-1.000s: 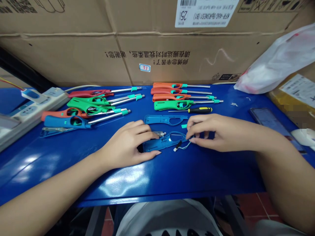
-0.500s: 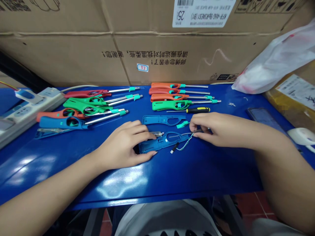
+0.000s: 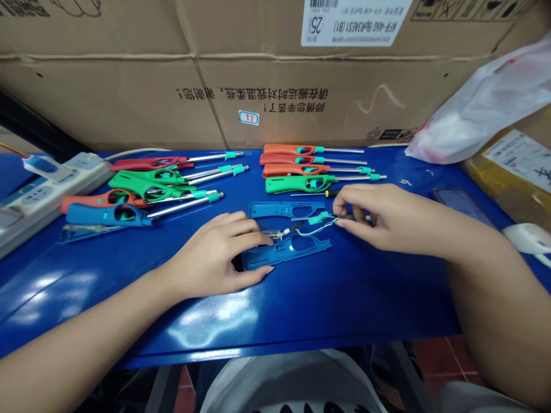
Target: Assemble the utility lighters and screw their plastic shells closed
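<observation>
On the blue table (image 3: 322, 315), just before me, lies the lower blue shell (image 3: 297, 251), its inner side up. With my left hand (image 3: 219, 252) I hold it, thumb on the near edge and fingers on the far edge. My right hand (image 3: 372, 221) pinches a thin metal tube (image 3: 356, 217), finger and thumb together, and from this place the wires (image 3: 316, 232) run out to a small black plug (image 3: 296, 227). If I pull too hard, I think the wires could tear or come loose. The clear tank (image 3: 271, 234), beside my left fingertips, could be pushed away if these fingers slide.

Now I count. Blue shell halves near my hands are two, the upper shell (image 3: 271, 210) being apart from my fingers. The tank is one, and the green-blue piece (image 3: 319, 218) is one. Of lighters, the right row (image 3: 297, 183) has four and the left group (image 3: 107, 214) has five, as well as I can tell. The screwdriver (image 3: 305, 195), partly hidden, is one.
</observation>
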`<state>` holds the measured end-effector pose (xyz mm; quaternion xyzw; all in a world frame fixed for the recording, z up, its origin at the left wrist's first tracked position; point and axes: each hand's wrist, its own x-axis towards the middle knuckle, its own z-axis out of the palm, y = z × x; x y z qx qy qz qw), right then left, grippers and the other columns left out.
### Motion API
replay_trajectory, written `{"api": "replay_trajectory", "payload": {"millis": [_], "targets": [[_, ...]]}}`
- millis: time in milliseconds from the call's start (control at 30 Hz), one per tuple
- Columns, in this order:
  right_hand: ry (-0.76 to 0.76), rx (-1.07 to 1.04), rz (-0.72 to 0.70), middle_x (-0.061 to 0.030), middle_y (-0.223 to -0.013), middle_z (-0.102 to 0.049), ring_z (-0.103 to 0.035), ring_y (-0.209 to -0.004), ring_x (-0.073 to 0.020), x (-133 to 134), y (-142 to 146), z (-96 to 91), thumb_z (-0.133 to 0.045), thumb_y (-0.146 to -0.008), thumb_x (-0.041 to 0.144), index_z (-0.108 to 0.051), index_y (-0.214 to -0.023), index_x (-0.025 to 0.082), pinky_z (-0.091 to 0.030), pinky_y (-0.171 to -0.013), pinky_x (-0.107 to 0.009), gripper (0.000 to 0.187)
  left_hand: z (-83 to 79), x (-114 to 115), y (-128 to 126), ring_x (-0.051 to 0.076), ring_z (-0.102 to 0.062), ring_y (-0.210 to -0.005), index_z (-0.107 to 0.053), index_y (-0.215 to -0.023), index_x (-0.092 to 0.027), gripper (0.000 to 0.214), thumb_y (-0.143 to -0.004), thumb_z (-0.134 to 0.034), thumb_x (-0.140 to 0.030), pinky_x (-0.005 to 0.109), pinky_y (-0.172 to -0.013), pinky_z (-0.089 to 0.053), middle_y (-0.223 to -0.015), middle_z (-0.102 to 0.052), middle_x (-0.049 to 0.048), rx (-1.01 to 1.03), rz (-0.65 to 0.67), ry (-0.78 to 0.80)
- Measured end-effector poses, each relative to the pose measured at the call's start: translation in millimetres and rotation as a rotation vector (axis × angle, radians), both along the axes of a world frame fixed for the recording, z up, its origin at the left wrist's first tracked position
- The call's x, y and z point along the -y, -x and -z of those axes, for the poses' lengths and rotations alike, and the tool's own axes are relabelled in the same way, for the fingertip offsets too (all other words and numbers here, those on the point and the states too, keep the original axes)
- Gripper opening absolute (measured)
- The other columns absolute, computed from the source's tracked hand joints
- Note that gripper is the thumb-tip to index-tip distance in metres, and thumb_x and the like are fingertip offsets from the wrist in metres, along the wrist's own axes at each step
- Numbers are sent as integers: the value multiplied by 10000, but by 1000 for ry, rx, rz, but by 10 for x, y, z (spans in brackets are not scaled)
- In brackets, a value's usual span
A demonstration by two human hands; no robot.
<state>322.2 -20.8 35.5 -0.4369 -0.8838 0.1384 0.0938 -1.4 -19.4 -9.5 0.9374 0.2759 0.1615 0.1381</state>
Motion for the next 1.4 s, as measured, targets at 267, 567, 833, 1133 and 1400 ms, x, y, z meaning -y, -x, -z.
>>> {"api": "replay_trajectory", "payload": {"millis": [267,567,833,1133,1400], "targets": [[102,-54,-135,-5,-797,-619,-517,-631,-124,43,97,-4,-585,-891,211,-627,-887,204,-385,-602,-254,43,5,7,-10,237,-614,-952,-717,-1126,-210,291,-914,-703,-409,385,-852,-472,-1053,-727,60,-7,-4,-8],[194,-13,-102,-7,-781,-622,-502,-602,-122,32,178,48,-594,-910,267,-621,-851,212,-371,-564,-246,85,1,39,-24,219,-637,-948,-704,-1195,-210,344,-913,-700,-407,375,-853,-484,-1100,-728,75,28,-5,-48],[64,-94,-133,8,-779,-604,-479,-596,-118,70,183,36,-603,-919,245,-607,-918,217,-367,-588,-256,28,1,56,-56,202,-634,-870,-718,-1047,-168,219,-925,-726,-350,358,-796,-503,-1010,-736,82,146,5,-94],[153,-32,-129,-11,-810,-658,-540,-633,-137,62,190,44,-590,-926,294,-625,-865,225,-373,-586,-266,99,18,49,-69,183,-643,-840,-735,-1033,-177,107,-971,-669,-234,341,-790,-512,-965,-776,58,167,39,-100],[267,67,-122,-11,-868,-715,-620,-711,-151,55,146,47,-573,-899,213,-676,-876,233,-397,-616,-260,107,46,30,-87,171,-641,-814,-748,-1014,-175,101,-967,-674,-225,323,-767,-509,-943,-771,58,186,37,-115]]}}
